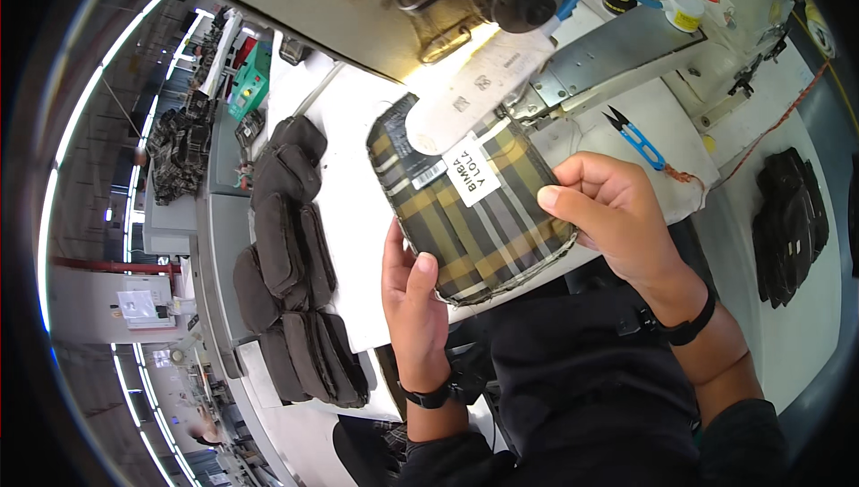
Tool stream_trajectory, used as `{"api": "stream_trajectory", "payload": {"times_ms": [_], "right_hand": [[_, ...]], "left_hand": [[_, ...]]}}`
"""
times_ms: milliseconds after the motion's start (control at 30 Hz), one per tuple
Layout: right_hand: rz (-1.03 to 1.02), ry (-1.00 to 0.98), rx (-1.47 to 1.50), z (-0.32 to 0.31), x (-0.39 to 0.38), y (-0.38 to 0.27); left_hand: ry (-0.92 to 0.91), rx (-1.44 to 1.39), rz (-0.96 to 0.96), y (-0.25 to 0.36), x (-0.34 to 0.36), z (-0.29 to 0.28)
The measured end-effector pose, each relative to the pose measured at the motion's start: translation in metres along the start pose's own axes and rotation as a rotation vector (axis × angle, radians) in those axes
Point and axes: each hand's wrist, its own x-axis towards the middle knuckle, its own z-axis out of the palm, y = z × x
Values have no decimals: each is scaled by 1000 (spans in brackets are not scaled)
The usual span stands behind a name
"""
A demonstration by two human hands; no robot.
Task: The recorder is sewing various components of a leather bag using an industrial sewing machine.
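Observation:
A plaid fabric panel (488,245) in green, yellow and black, with rounded corners and raw edges, is held up between my hands. It carries a white label and a small barcode tag. My left hand (416,299) pinches its lower left edge, thumb on top. My right hand (608,209) grips the right edge, thumb on the face and fingers behind. The panel's far edge lies under the sewing machine (447,12), where a white strip (483,84) on the machine covers part of it. Whether the needle touches the fabric is hidden.
Blue-handled thread snips (640,140) lie right of the panel on the white table (353,129). Stacked dark padded pouches (282,236) line the left side. More dark pieces (790,227) rest at the far right. A green box (250,81) stands at the back left.

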Motion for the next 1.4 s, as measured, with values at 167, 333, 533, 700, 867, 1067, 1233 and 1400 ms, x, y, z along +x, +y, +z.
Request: {"api": "stream_trajectory", "payload": {"times_ms": [167,333,533,700,867,1067,1233,1400], "right_hand": [[68,9,197,3,8,7],[13,47,190,16,24,8],[-38,80,204,19,39,12],[-167,156,-77,9,32,6],[-525,393,-935,-46,17,23],[-695,352,-1523,-107,20,45],[-703,289,-1676,-101,30,42],[-680,287,-1708,-106,41,38]], "left_hand": [[-28,-31,-74,2,12,-2],[-18,-107,-67,6,32,-6],[-19,-131,-54,8,54,-5],[28,-111,-42,3,69,3],[56,-130,-88,-12,77,-4],[-44,156,-200,-18,71,3],[-193,171,-151,-30,77,-16],[31,384,239,-48,50,-35]]}}
